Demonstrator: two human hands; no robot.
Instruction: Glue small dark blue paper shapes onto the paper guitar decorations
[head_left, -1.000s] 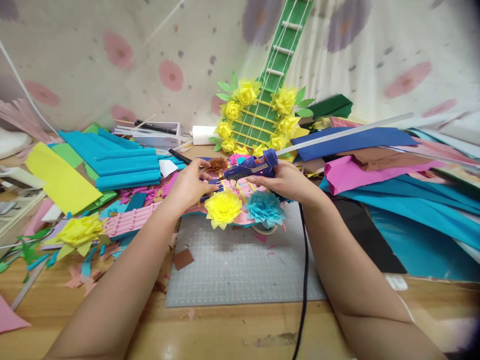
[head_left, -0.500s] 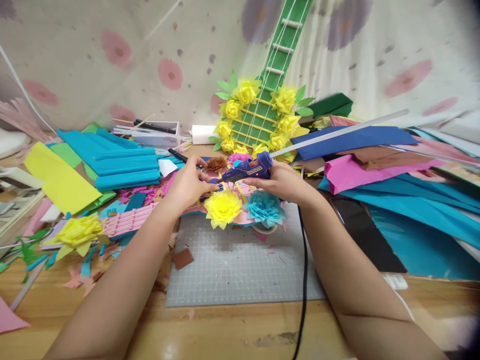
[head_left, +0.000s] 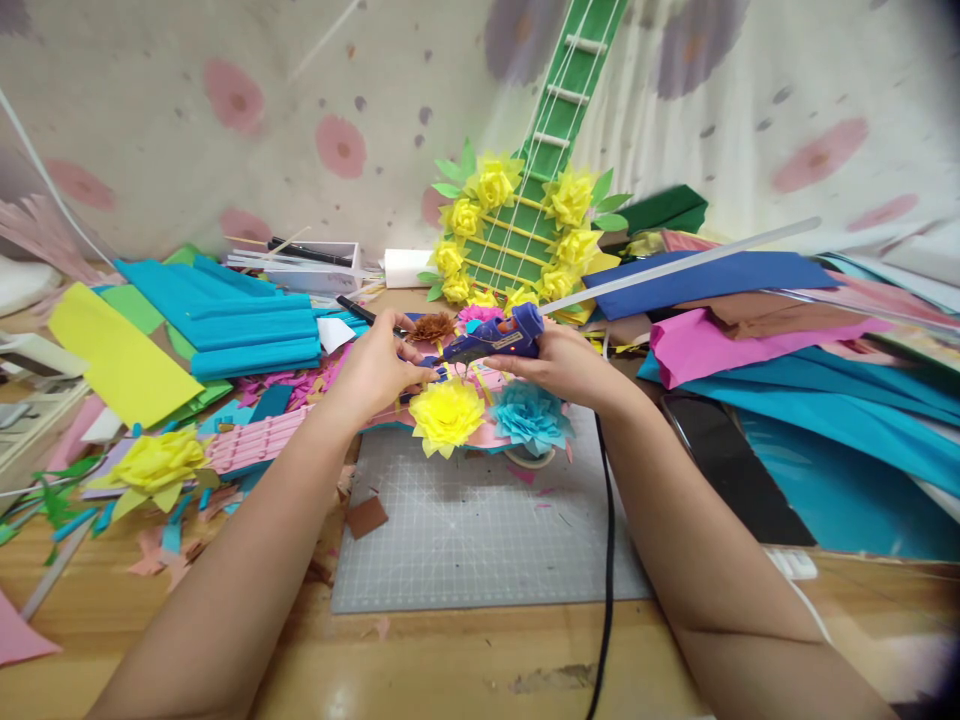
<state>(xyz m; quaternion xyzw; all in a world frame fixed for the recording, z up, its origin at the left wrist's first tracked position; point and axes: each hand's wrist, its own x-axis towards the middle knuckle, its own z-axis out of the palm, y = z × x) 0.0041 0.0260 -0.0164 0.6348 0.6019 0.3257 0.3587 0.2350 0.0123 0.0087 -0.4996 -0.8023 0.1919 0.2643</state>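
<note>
— Slightly lower and further left than a second ago in the head view: that's the dark-blue plastic glue gun [head_left: 495,338], right?

— Yes, with the right hand [head_left: 566,365] clamped around its rear, and a long translucent white glue stick [head_left: 690,258] poking out behind.

— And the left hand [head_left: 375,375]?

— Apart from the right, fingers bunched just beside the gun's tip. I can't tell whether they grip anything.

— Where's the work?

— Beneath both hands: a pink guitar-shaped paper piece [head_left: 259,440], partly over the grey gridded cutting mat [head_left: 480,540]. A yellow paper flower [head_left: 447,415] and a turquoise paper flower [head_left: 531,418] sit along its near edge.

— Behind it?

— A green guitar-shaped piece [head_left: 570,110], standing tilted, edged with yellow paper roses [head_left: 568,200].
</note>
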